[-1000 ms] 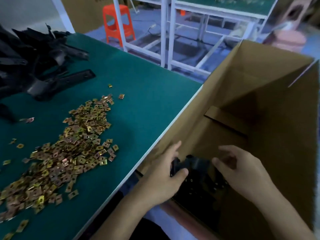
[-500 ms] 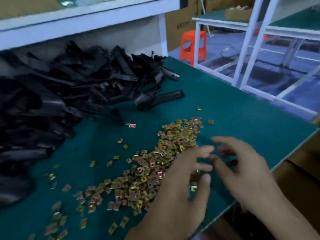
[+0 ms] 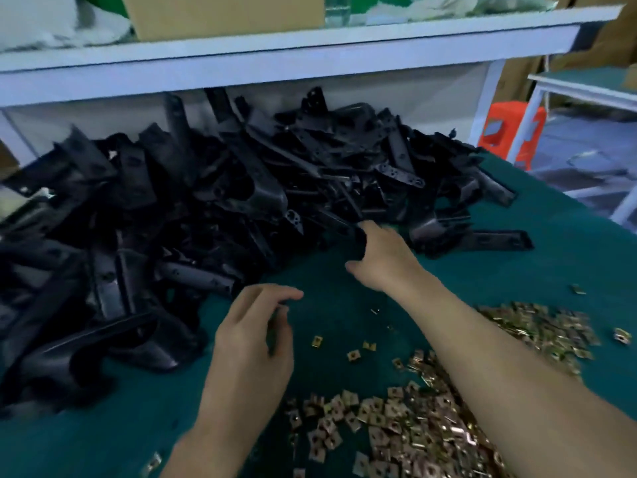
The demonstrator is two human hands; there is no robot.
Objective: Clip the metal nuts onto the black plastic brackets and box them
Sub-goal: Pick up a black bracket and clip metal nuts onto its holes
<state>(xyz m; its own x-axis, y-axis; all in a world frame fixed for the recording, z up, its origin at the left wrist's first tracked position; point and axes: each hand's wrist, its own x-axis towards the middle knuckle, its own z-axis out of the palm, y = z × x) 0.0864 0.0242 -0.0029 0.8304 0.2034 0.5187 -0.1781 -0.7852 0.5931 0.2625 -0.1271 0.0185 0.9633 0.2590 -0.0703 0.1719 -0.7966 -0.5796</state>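
Having left the nuts [image 3: 413, 426], right hand [image 3: 382, 260] fingers [image 3: 370, 231] gripping a bracket [image 3: 341, 224], left hand [image 3: 251, 346] loose, empty

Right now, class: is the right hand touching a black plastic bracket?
Touching. The head view shows the right hand curled round a black plastic bracket at the near edge of the pile.

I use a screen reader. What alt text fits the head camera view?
The right hand grips a black bracket at the edge of a large bracket pile on a green table. The left hand hovers empty beside scattered metal nuts.
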